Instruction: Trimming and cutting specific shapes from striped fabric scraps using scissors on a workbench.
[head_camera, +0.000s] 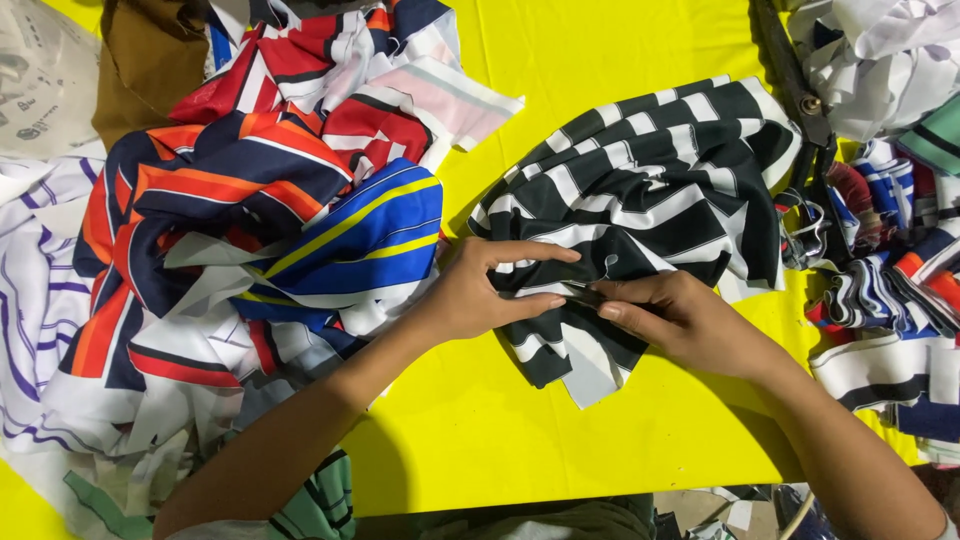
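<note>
Both hands work one black-and-white striped cloth (640, 190) on the yellow table (480, 420). Left hand (480, 290) pinches the cloth's near edge, thumb under, fingers spread over the top, closed on fabric. Right hand (690, 320) meets it just beside, fingertips pinched shut on the same edge. Something dark and thin shows at the right fingertips; can't tell if it is a fold or a small tool.

Cloth position: most of it lies bunched and wrinkled beyond the grip, one loose corner hangs below the grip toward the person. It sits apart from the other piles.

Progress, as a judgement: early on this piece. Only the edge is gathered between the hands, the body is not flattened or folded, no neat stack visible anywhere.

Left of the grip: big heap of mixed striped cloths (250, 200), red, navy, orange, blue-yellow, white, all rumpled, looks unsorted. Right of the grip: smaller pile of striped strips (890, 280), near but not touching the hands. Large scissors (800, 100) lie beyond the right hand, at the cloth's far edge, untouched.
</note>
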